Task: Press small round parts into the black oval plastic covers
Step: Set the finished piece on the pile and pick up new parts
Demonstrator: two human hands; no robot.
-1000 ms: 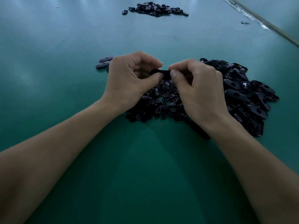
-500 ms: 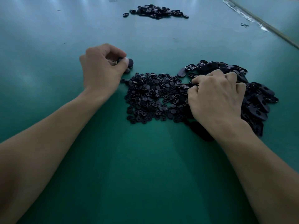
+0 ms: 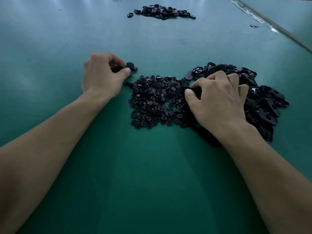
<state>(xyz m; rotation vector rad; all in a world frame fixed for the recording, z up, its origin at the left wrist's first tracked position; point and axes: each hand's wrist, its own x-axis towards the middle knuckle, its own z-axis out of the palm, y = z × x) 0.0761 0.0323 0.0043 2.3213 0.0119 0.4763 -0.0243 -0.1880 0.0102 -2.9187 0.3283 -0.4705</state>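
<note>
Pinching a black oval cover [image 3: 130,65] between thumb and curled fingers, the left grip [image 3: 103,76] sits low over the green counter [image 3: 152,174], just past the far left corner of the pile of small round parts [image 3: 155,102]. Whether the cover touches the counter I cannot tell. The right grip [image 3: 217,100] lies knuckles up where that pile meets the heap of oval covers [image 3: 266,105] on its right. Its fingers are curled, and thumb and forefinger pinch a dark piece [image 3: 194,92]; what kind of piece is unclear. The round parts spread flat in the middle of the counter, between the two forearms. A second dark pile [image 3: 162,11] lies well apart at the far side, and a pale strip [image 3: 263,21] runs along the far right.
</note>
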